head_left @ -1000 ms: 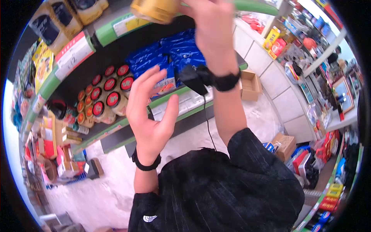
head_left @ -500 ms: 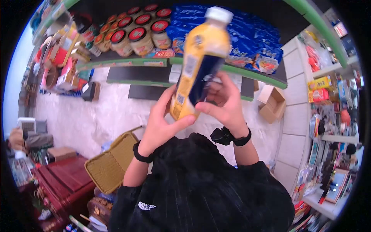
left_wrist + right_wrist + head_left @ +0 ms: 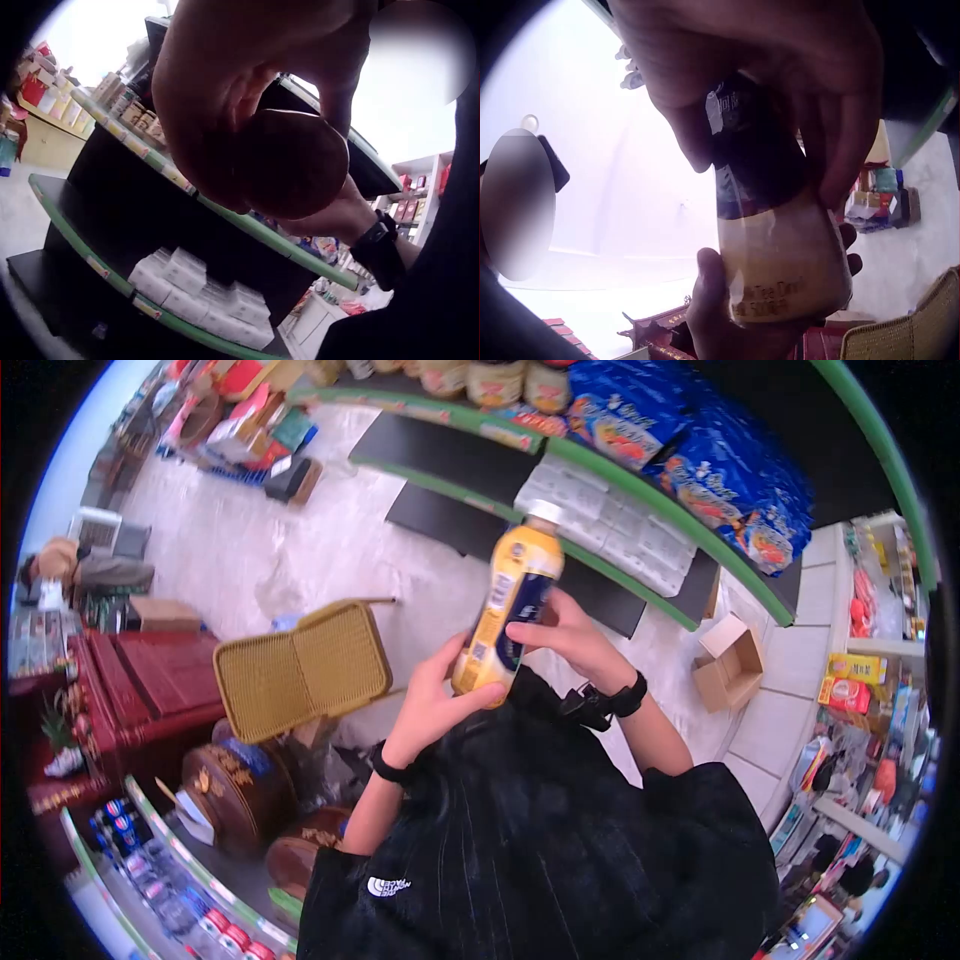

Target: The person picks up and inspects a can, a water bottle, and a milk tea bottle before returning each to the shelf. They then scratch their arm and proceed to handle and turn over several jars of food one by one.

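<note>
A yellow bottle of tea drink (image 3: 512, 600) with a white cap and a dark blue label leans cap-away in front of the person's chest. Its lower end sits in the left hand (image 3: 432, 695), thumb across the side near the base. Higher up, the right hand (image 3: 575, 640) grips the label side, its thumb on the front. Seen from the left wrist, the round base of the bottle (image 3: 292, 163) is dark, with the left hand (image 3: 255, 67) curled about it. In the right wrist view, "Tea Drink" lettering shows low on the bottle (image 3: 787, 255), and the right hand (image 3: 757, 45) wraps the upper part.
Green-edged shelves hold blue bags (image 3: 690, 450), jars (image 3: 495, 382) and white packs (image 3: 610, 510). On the floor are a woven chair (image 3: 300, 670), an open cardboard box (image 3: 730, 665) and brown round containers (image 3: 240, 790). A dark red cabinet (image 3: 150, 685) stands at left.
The right hand has brought the bottle down from the upper shelf, and the left hand has taken hold of its base. The bottle is now lower and nearer the chest; the view has swung leftward and down.
</note>
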